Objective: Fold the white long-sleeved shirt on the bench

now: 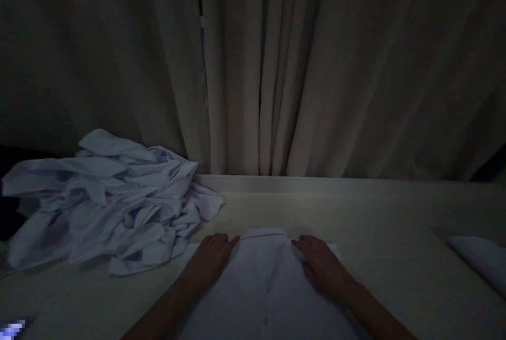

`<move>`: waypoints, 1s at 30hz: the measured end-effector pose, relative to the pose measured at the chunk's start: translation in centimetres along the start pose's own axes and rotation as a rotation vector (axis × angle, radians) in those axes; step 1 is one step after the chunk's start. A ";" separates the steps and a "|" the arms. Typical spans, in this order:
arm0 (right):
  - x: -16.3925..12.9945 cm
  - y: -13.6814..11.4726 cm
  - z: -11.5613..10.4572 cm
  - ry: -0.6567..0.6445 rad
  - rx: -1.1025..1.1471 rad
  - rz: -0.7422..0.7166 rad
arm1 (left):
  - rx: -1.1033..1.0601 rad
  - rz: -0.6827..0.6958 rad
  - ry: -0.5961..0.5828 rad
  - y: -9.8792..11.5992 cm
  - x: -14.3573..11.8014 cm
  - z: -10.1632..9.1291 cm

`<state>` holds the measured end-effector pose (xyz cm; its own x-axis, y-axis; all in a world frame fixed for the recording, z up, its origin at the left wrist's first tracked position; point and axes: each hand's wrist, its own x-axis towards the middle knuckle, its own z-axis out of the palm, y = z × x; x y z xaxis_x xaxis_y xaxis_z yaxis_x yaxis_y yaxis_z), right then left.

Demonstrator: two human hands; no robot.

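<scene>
- Shirt (269, 287): a pale, light-coloured one lies flat on the table (395, 234), spread out right in front of the person, with its collar (264, 233) pointing away toward the curtain. It reaches from the collar down to the bottom edge of the view, between the two forearms.
- Curtain (316, 66): beige, hanging in long folds, it fills the whole back of the scene and ends at the table's far edge.
- Table: a light surface running the full width of the view, dimly lit.
- Pile of clothes (106, 203): a crumpled heap of pale shirts sits on the table to the left, well apart from the flat shirt.
- Folded cloth (480, 258): a white piece lies at the right edge of the table, partly cut off by the frame.
- Left hand (211, 258): it rests palm down on the shirt's left shoulder, fingers stretched out flat and gripping nothing, fingertips just beside the collar.
- Right hand (322, 263): it lies palm down on the right shoulder, fingers likewise spread flat on the fabric, holding nothing.
</scene>
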<state>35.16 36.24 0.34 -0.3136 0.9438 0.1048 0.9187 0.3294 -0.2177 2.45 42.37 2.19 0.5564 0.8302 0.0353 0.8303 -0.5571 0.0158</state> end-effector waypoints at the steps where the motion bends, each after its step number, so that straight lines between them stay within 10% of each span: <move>1: 0.1 -0.8 0.1 -0.019 0.027 -0.019 | -0.020 0.015 -0.026 0.5 0.0 0.1; 7: 4.1 -4.5 1.6 0.059 0.167 0.046 | -0.132 -0.144 -0.130 2.8 2.8 1.4; 15: 5.5 -5.4 2.3 0.282 0.130 0.072 | -0.145 -0.136 0.063 2.6 3.0 0.0; 24: 8.5 -6.1 0.9 0.252 -0.138 0.126 | -0.033 -0.215 0.227 4.4 5.8 -0.9; 27: 6.4 -6.3 0.7 0.276 -0.088 0.160 | -0.070 -0.191 0.276 6.2 3.7 -1.9; 30: -0.9 -4.8 -0.2 0.330 0.050 0.290 | -0.249 -0.229 0.372 5.7 -3.9 -3.2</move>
<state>31.11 33.84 1.51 0.0568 0.9405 0.3351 0.9422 0.0605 -0.3295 4.90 35.90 5.31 0.2737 0.8936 0.3558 0.8717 -0.3868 0.3010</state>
